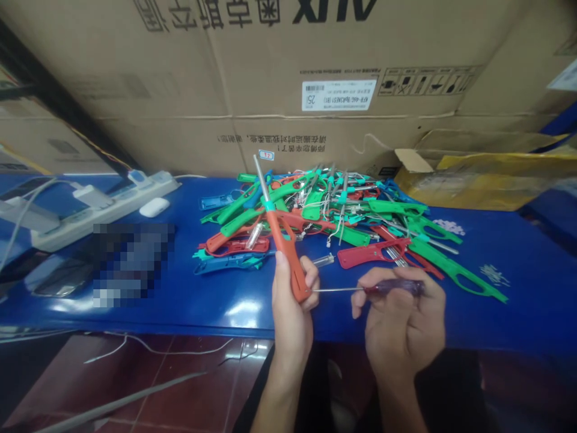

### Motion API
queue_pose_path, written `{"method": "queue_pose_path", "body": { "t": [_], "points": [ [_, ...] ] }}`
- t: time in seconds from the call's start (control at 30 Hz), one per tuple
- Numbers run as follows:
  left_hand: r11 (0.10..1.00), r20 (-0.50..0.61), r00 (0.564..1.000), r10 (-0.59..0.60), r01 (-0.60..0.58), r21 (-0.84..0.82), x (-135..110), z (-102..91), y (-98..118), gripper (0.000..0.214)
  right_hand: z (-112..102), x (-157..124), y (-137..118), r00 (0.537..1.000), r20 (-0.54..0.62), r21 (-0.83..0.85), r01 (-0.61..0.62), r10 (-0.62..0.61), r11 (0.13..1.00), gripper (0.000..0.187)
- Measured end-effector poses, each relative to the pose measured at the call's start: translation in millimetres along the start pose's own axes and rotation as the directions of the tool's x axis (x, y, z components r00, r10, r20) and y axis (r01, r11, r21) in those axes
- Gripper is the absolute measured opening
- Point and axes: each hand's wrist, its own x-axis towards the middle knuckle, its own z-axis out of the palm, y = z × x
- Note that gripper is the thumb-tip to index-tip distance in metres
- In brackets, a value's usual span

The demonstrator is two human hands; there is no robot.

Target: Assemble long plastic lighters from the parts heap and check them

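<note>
My left hand (291,300) is closed around the lower handle of an orange long-nosed lighter (283,240), held upright with its metal tube pointing up and away. My right hand (401,319) is closed on a screwdriver (383,287) with a dark purple handle. The screwdriver's thin shaft runs left and its tip touches the bottom end of the orange lighter. Both hands hover over the front edge of a blue table (216,300).
A heap of green, red and blue lighter shells (333,216) lies on the table behind my hands. A white power strip (103,207) with plugged chargers and a white case (154,207) sit at left. Large cardboard boxes (279,84) stand behind. A yellow-wrapped box (487,177) is at right.
</note>
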Motion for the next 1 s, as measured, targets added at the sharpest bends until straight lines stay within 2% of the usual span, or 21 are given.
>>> {"method": "queue_pose_path", "body": {
  "t": [0.13,0.37,0.47,0.63,0.73,0.8,0.9,1.0],
  "points": [
    [1.000,-0.004,1.000,-0.001,0.001,0.003,0.2,-0.1,-1.1,0.049,-0.2,-0.7,0.7,1.000,-0.006,-0.017,0.026,-0.027,1.000,0.010],
    [1.000,-0.002,1.000,-0.004,0.004,-0.007,0.6,-0.4,-0.6,0.043,1.1,1.5,-0.6,1.000,-0.008,-0.003,0.001,-0.001,1.000,0.010],
    [1.000,-0.006,1.000,0.018,-0.018,-0.006,0.2,0.9,-0.5,0.044,0.5,1.7,0.6,0.999,0.023,0.012,0.022,-0.022,1.000,0.011],
    [0.997,-0.029,0.998,0.059,-0.057,0.051,-1.3,1.8,-1.3,0.045,-1.4,2.9,4.8,0.984,0.101,0.015,0.149,-0.150,0.989,0.026],
    [0.997,-0.028,0.998,0.049,-0.047,0.063,-1.2,2.0,-1.3,0.044,-1.6,4.0,5.7,0.972,0.104,-0.002,0.213,-0.212,0.977,0.026],
    [0.997,-0.026,0.998,0.053,-0.052,0.053,-0.7,2.2,-1.2,0.043,-1.4,4.4,5.3,0.977,0.087,0.013,0.193,-0.193,0.981,0.022],
    [0.998,-0.029,0.998,0.055,-0.054,0.036,-0.3,1.9,-1.2,0.041,-1.5,4.4,4.4,0.989,0.081,0.032,0.122,-0.125,0.992,0.025],
    [0.998,-0.037,0.998,0.048,-0.047,0.030,-0.3,0.9,-1.1,0.040,-3.1,3.7,4.5,0.986,0.082,-0.007,0.149,-0.148,0.989,0.026]
  ]
}}
